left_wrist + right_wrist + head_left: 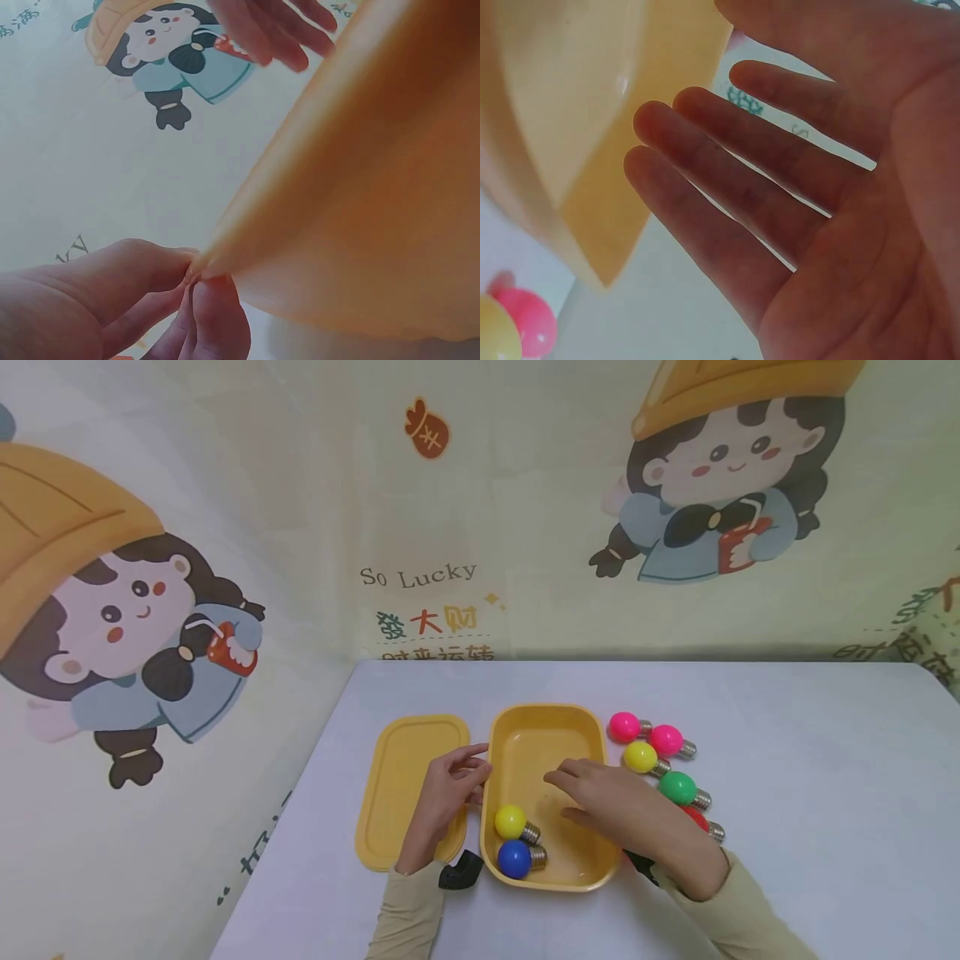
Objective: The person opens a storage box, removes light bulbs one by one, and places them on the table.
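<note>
A yellow plastic box [531,752] stands on the table with its inside facing up. In its near left corner lie a yellow light bulb [511,822] and a blue light bulb [514,859], side by side. My left hand [448,785] pinches the box's left rim between thumb and fingers, as the left wrist view shows close up. Over the right half of the box hovers my right hand [600,793], its fingers extended and slightly spread. The right wrist view shows its palm and fingers [727,217] holding nothing.
Right of the box, several bulbs lie in a slanting row: two pink bulbs [625,727], a yellow bulb [641,757], a green bulb [678,788] and a red bulb [694,817], partly behind my right arm. A flat yellow lid [408,777] lies left, partly under my left hand.
</note>
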`<action>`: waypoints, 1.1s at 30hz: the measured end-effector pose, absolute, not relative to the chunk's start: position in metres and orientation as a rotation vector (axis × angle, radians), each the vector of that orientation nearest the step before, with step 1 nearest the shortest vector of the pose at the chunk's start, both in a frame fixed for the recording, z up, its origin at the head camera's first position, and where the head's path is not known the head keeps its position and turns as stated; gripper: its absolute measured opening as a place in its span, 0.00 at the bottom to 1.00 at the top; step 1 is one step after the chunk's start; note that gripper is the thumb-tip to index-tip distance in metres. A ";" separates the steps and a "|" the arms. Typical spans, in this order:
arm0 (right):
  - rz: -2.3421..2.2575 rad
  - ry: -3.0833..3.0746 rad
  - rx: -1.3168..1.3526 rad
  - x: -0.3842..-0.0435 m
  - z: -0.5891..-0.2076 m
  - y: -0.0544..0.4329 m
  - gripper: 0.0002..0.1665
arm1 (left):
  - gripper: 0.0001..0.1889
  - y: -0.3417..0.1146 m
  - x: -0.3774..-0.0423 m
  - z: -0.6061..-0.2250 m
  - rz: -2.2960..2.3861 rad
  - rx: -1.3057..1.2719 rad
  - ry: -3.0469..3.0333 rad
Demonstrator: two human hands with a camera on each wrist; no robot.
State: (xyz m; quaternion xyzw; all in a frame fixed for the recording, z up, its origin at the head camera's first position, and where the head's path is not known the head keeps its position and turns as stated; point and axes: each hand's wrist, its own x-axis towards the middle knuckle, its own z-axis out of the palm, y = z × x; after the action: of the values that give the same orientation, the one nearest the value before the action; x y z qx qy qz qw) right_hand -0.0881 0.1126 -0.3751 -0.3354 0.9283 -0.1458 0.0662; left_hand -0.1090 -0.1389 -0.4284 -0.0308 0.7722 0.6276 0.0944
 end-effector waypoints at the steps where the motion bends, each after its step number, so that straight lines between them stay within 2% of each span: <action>1: -0.440 2.787 -1.008 -0.089 -0.376 0.110 0.26 | 0.21 -0.140 -0.110 -0.432 1.871 -0.097 2.283; 11: -0.440 2.738 -1.116 -0.094 -0.382 0.089 0.25 | 0.22 -0.142 -0.113 -0.443 1.925 -0.098 2.253; 33: -0.287 2.681 -1.141 -0.100 -0.398 0.051 0.19 | 0.24 -0.141 -0.112 -0.445 1.904 -0.098 2.260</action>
State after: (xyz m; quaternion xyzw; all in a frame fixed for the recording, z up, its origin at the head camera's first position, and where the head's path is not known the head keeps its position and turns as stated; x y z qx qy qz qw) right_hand -0.1000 0.0511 -0.3975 -0.3875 0.9104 -0.0975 0.1068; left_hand -0.1118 -0.1411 -0.4453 -0.0331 0.7611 0.6412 0.0923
